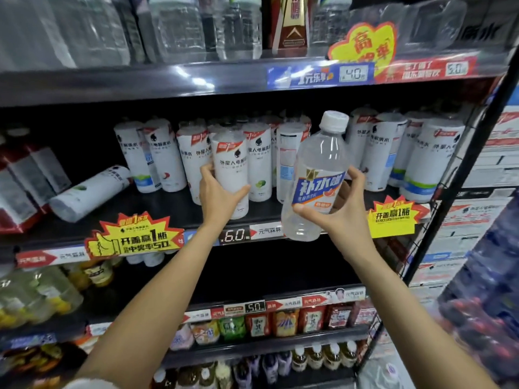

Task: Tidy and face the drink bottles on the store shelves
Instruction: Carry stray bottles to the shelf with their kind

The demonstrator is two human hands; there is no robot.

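Note:
My right hand point(341, 207) grips a clear bottle point(318, 164) with a white cap and a blue and orange label, held tilted in front of the middle shelf point(157, 211). My left hand point(217, 196) is wrapped around a white-sleeved bottle point(231, 167) standing at the shelf's front edge. Behind them stand rows of matching white bottles point(429, 158). One white bottle point(90, 193) lies on its side at the left of this shelf.
Clear water bottles point(179, 26) fill the top shelf. Yellow promo tags point(134, 237) and price strips hang on the shelf fronts. Lower shelves hold yellow drinks point(36, 293) and small coloured bottles point(283, 322). Stacked cartons point(477, 220) stand to the right of the black rack frame.

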